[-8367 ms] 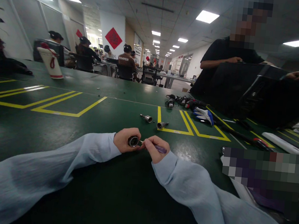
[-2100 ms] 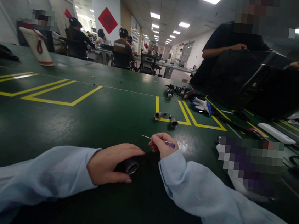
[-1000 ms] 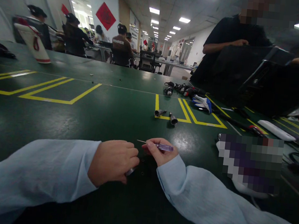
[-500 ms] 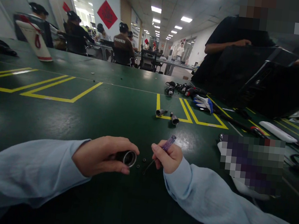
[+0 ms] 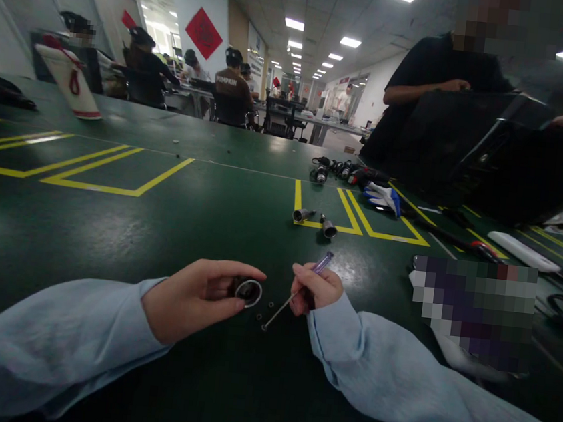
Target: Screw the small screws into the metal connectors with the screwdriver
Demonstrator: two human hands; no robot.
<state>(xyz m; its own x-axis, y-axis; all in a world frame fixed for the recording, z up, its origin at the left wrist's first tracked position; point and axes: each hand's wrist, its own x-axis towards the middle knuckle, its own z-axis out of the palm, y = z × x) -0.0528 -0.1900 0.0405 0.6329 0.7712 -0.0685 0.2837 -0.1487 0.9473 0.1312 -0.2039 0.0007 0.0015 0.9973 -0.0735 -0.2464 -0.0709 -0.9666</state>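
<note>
My left hand (image 5: pixel 191 302) is closed around a round, hollow metal housing (image 5: pixel 249 293), its open rim facing right and towards me. Between the thumb and fingers of my right hand (image 5: pixel 317 290) is a screwdriver (image 5: pixel 324 262) with a see-through purple handle, its thin shaft slanting down to the left. At the shaft's tip is a small wider bit that I cannot make out. Two small dark rings or nuts, one (image 5: pixel 271 304) behind the other (image 5: pixel 259 317), lie on the table between my hands.
Farther off on the green table (image 5: pixel 123 234) lie two cup-shaped metal parts (image 5: pixel 328 228) beside yellow tape. Behind them are dark metal parts (image 5: pixel 321 173) and a blue-white glove (image 5: pixel 383 197). A person (image 5: pixel 421 71) stands at a black bag (image 5: pixel 455 135) on the right.
The housing has tilted in my left hand, and its rim looks wider. The screwdriver's tip has shifted slightly left and towards me, and more of its shaft shows.
</note>
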